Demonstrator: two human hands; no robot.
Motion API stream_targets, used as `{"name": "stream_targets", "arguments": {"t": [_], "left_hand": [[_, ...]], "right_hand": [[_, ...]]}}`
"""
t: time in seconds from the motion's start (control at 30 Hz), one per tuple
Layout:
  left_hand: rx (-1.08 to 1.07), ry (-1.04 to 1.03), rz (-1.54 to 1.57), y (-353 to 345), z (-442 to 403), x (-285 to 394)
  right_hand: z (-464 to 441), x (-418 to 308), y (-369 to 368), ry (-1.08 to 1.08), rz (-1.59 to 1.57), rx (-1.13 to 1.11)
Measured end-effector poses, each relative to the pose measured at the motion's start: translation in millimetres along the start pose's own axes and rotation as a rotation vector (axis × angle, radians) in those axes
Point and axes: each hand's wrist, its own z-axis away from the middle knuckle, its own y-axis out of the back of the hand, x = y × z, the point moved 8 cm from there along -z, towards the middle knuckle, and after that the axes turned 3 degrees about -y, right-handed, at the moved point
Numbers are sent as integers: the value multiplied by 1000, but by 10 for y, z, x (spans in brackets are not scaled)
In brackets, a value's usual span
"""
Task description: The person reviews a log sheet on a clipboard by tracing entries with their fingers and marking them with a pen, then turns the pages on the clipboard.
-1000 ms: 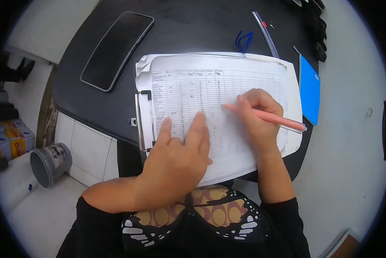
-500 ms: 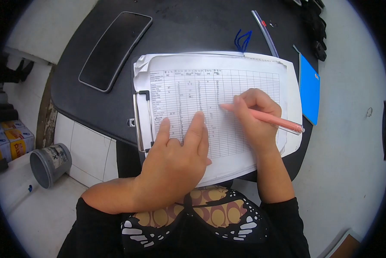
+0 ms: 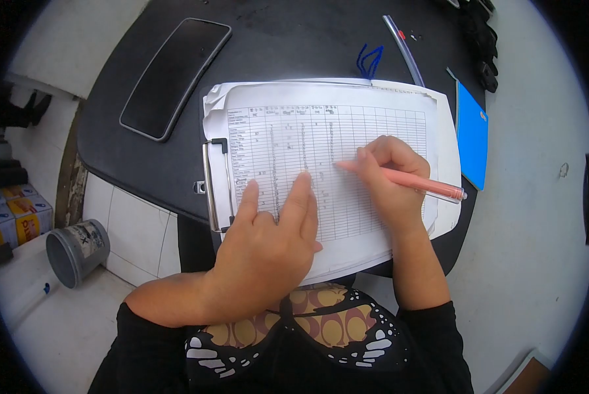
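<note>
The right hand (image 3: 398,184) is pinching the pen (image 3: 432,186), whose tip is pointing leftward over the sheet (image 3: 380,125). Apart, the left hand (image 3: 265,246) (fingers spread) is resting there.

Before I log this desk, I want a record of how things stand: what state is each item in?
Pen: gripped in the right hand, tip down at the sheet; contact unclear.
Printed sheet: flat, partly filled in, with the left hand spread over it.
Metal clip: closed over the papers' left edge.
Phone: lying flat, screen dark.
Blue booklet: lying flat beside the papers.
</note>
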Motion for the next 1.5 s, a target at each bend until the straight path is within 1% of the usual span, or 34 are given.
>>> {"name": "stream_targets", "arguments": {"t": [0.53,0.63,0.83,1.03,1.13,1.27,1.37,1.5], "left_hand": [[7,0,18,2,14,-3],[3,0,19,0,15,-3],[2,3,18,3,10,-1],[-3,2,11,12,2,-1],[-11,-5,22,8,10,-2],[-43,-34,17,-8,18,20],[-48,-56,5,-31,29,36],[-58,-68,-4,-23,32,47]], "right_hand": [[6,-27,-11,55,25,6],[10,24,2,-6,-29,33],[7,-12,-8,32,26,2],[-9,-7,21,19,78,20],[-12,206,110,-266,-158,53],[-14,165,160,-256,-329,48],[70,105,152,-244,-292,-2],[138,102,86,-221,-326,-46]]}}
